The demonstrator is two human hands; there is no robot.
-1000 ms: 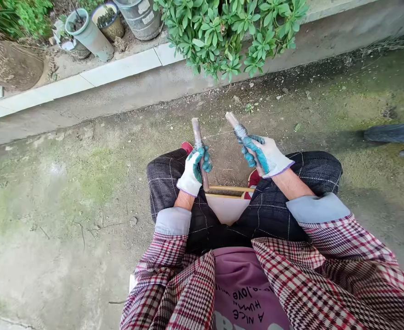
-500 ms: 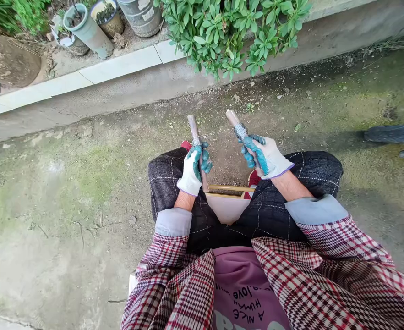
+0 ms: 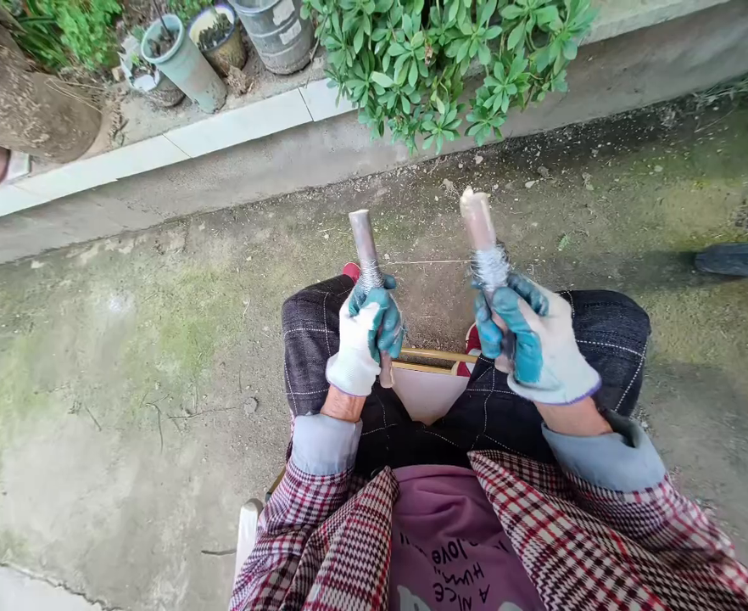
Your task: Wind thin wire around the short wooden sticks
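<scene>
My left hand, in a white work glove with teal-coated fingers, is closed round a short wooden stick. Thin wire is wound about that stick just above the fingers. A second wooden stick is gripped in my right hand, gloved alike, and it carries a thicker-looking wire coil. Both sticks point away from me, their far ends bare. Between them a fine straight strand shows faintly. The hands are apart, above my knees.
A low tiled ledge runs across the front, with potted plants, a grey bucket and a leafy bush. Mossy concrete ground lies around me. A dark object enters from the right. I sit on a low seat.
My right hand and its stick have moved right and up toward the camera, widening the gap between the sticks. The left hand has come slightly nearer the camera, still gripping its stick.
</scene>
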